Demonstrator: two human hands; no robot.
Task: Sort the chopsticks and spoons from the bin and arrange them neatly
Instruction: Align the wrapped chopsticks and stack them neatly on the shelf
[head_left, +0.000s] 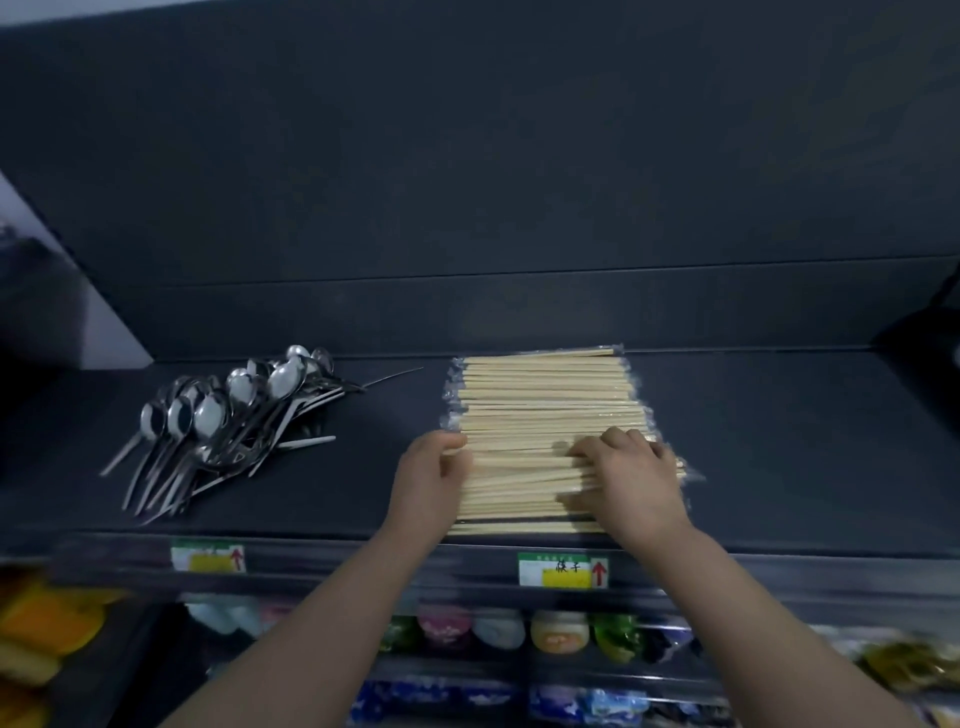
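Sorting is judged nearly done: the chopsticks (545, 395) are stacked on the shelf (779, 441) and squared by the left grip (436, 462), apparently clamped on their ends, and the right grip (631, 467), laid on top with its closure not to be told, while the spoons (223, 415), heaped well to the left, remain to be neatened.

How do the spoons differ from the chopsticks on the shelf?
The spoons are shiny metal; the chopsticks are pale wood in clear wrappers.
The spoons lie in a loose heap; the chopsticks lie parallel.
No hand touches the spoons; the left hand and right hand touch the chopsticks.
Both lie on one dark shelf.
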